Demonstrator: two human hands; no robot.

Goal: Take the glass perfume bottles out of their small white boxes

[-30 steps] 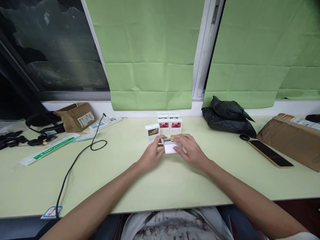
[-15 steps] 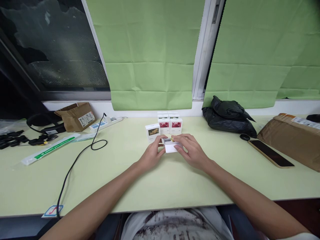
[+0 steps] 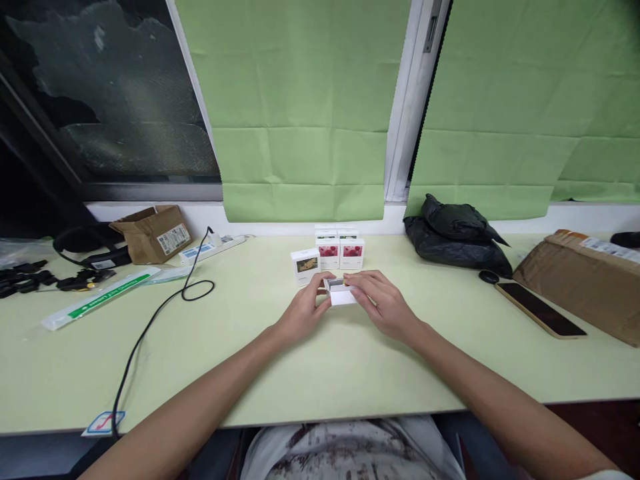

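A small white box (image 3: 343, 297) with an open top is held low over the table in front of me. My left hand (image 3: 306, 308) grips its left end between thumb and fingers. At the right end, my right hand (image 3: 384, 303) closes on the box, its fingertips reaching over the opening. A tiny yellowish spot shows by those fingertips; what it belongs to is hidden. Just behind my left hand stands a white box with a brown picture (image 3: 305, 266). Beside it stand white boxes with red pictures (image 3: 329, 253), with more boxes behind.
On the right lie a phone (image 3: 541, 309), a black plastic bag (image 3: 453, 241) and a large brown parcel (image 3: 585, 283). Leftward are an opened carton (image 3: 153, 235), a power strip (image 3: 215, 248), a black cable (image 3: 145, 333) and a green-and-white packet (image 3: 103, 297).
My right fingertips have shifted slightly over the box opening, and less of the yellowish spot shows. My left hand keeps its hold.
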